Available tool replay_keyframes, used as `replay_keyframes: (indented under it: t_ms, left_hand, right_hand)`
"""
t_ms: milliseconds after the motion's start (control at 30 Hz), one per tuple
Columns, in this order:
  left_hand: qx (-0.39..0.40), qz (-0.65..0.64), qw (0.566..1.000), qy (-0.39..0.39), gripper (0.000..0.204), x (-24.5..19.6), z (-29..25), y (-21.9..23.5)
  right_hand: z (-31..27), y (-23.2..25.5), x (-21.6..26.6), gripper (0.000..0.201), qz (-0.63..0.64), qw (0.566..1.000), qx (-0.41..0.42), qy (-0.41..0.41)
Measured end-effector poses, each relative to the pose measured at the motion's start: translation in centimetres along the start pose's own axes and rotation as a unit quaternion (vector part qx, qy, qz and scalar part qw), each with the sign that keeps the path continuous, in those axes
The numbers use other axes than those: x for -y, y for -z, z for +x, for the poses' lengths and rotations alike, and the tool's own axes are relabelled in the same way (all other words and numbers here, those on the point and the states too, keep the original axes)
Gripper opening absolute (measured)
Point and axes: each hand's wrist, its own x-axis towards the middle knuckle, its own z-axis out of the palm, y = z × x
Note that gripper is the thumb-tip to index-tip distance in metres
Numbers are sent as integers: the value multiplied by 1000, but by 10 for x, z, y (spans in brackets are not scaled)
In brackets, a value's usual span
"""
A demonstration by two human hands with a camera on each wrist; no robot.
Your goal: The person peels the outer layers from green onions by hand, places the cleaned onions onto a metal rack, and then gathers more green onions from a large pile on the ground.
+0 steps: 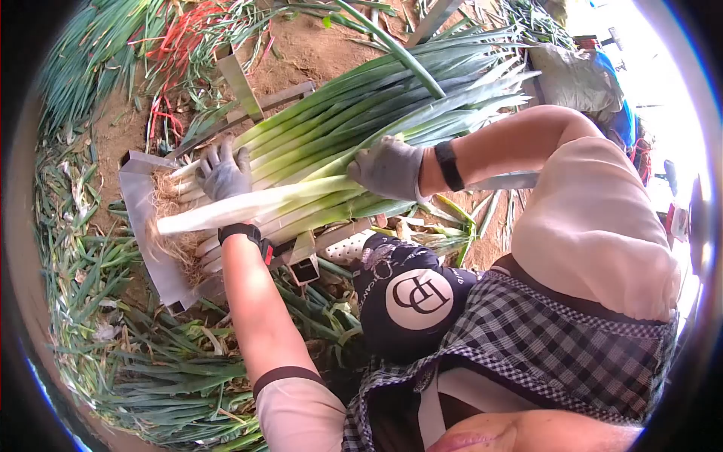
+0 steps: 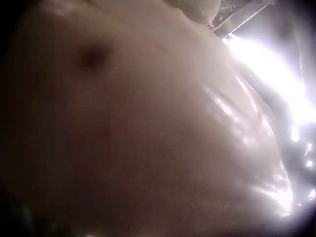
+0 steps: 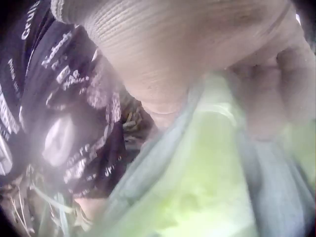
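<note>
A row of leeks (image 1: 316, 143) lies side by side in a metal frame, roots toward its end plate (image 1: 143, 211). My gloved left hand (image 1: 224, 172) rests on their white shafts near the roots with fingers spread. My gloved right hand (image 1: 388, 169) grips one leek (image 1: 256, 207) where white turns to green; its white end slants across above my left wrist. The right wrist view shows the right glove (image 3: 163, 54) curled over a pale green leek (image 3: 207, 168). A blurred, close surface (image 2: 148, 123) fills most of the left wrist view and hides the left hand.
Heaps of leeks (image 1: 90, 68) and loose green leaves (image 1: 173, 384) surround the frame. Red ties (image 1: 188, 38) lie at the upper left. My knee in dark printed cloth (image 1: 384, 301) and a white shoe (image 1: 350, 247) are close below the frame. A pale sack (image 1: 576, 75) stands beyond the leaf tips.
</note>
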Motion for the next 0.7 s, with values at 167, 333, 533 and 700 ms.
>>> replay_keyframes:
  t_ms: [167, 333, 533, 700]
  left_hand:
    - [-19, -54, 998, -40, 42, 10, 1, -11]
    - [29, -3, 1000, -4, 45, 5, -4, 9]
    - [81, 77, 994, 13, 51, 5, -9, 0]
    - [59, -16, 998, 9, 48, 7, -5, 3]
  right_hand:
    - [-20, 49, -10, 21, 79, 992, 27, -98]
    - [-33, 115, -42, 40, 114, 983, 77, -121]
    - [-2, 166, -86, 42, 144, 980, 133, -10]
    - [69, 134, -133, 38, 283, 955, 80, 44]
